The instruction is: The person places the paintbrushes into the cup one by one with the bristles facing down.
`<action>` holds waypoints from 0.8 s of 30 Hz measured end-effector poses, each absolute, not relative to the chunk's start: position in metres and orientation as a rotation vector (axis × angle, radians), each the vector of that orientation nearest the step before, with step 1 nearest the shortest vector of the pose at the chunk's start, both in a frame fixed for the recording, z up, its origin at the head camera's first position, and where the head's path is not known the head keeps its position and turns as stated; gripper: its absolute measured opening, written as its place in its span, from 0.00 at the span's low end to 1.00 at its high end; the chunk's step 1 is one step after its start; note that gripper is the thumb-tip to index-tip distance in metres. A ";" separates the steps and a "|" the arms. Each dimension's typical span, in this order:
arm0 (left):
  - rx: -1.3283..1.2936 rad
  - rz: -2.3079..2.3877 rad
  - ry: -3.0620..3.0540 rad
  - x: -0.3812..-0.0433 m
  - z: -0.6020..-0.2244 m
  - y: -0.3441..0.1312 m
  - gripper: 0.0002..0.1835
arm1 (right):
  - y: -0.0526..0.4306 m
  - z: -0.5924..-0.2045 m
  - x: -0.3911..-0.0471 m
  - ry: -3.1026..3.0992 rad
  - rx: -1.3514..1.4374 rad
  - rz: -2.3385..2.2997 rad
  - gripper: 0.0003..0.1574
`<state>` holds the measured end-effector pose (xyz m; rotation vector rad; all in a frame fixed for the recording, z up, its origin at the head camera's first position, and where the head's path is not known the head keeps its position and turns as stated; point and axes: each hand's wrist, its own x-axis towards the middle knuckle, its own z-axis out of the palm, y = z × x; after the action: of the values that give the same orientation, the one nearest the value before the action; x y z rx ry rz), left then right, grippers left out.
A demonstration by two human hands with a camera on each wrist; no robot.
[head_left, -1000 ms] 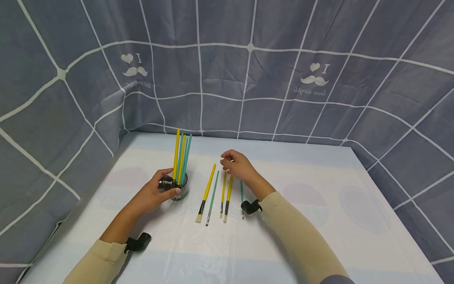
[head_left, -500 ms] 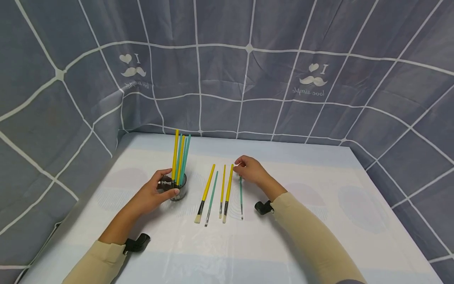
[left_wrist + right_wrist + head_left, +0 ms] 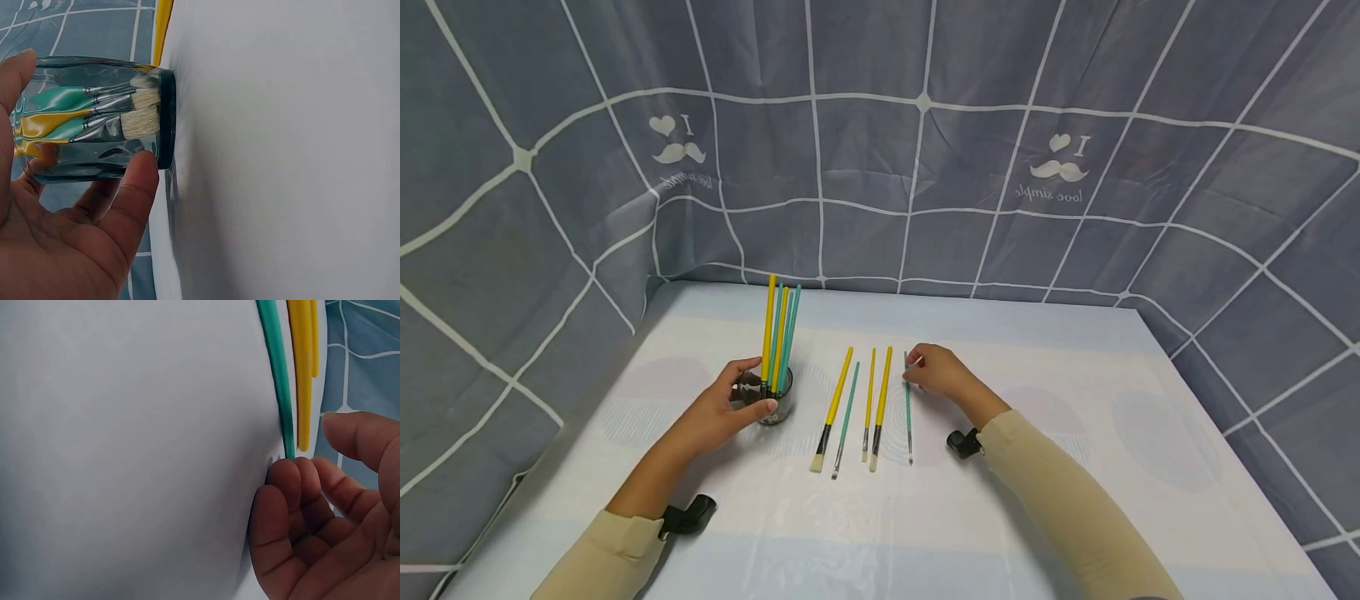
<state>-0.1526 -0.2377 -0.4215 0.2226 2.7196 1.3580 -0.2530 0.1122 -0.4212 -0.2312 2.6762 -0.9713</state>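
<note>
My left hand (image 3: 703,425) holds a clear glass mug (image 3: 785,407) at the left of the table, thumb and fingers around its sides. Several yellow and teal paintbrushes (image 3: 781,333) stand in the mug; the left wrist view shows their pale bristles (image 3: 140,124) down near its base. My right hand (image 3: 947,375) is at the handle end of a teal paintbrush (image 3: 909,421) lying on the table. In the right wrist view its loosely curled fingers (image 3: 284,484) reach the teal handle (image 3: 278,369), while the thumb (image 3: 353,434) stays apart from it.
Left of that brush lie a thick yellow brush (image 3: 882,400), a thin yellow brush (image 3: 868,400), another teal brush (image 3: 847,417) and a wide yellow brush (image 3: 835,400), bristles toward me. A grey checked curtain (image 3: 865,167) hangs around the pale table (image 3: 820,542).
My right hand has moved right and toward me, from above the yellow brushes to the top of the rightmost teal brush. The left hand keeps holding the mug in place.
</note>
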 end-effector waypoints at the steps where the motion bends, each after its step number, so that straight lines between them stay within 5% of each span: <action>1: 0.227 1.362 2.719 -0.153 -0.422 -0.238 0.43 | 0.112 -0.422 -0.253 2.677 -0.229 -0.966 0.12; 24: 0.229 1.379 2.712 -0.152 -0.423 -0.239 0.43 | 0.106 -0.425 -0.253 2.736 -0.275 -0.786 0.17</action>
<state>-0.1517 -0.2386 -0.4228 0.2288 2.7118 1.3792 -0.2535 0.1057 -0.4248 -0.2752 2.7357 -0.7856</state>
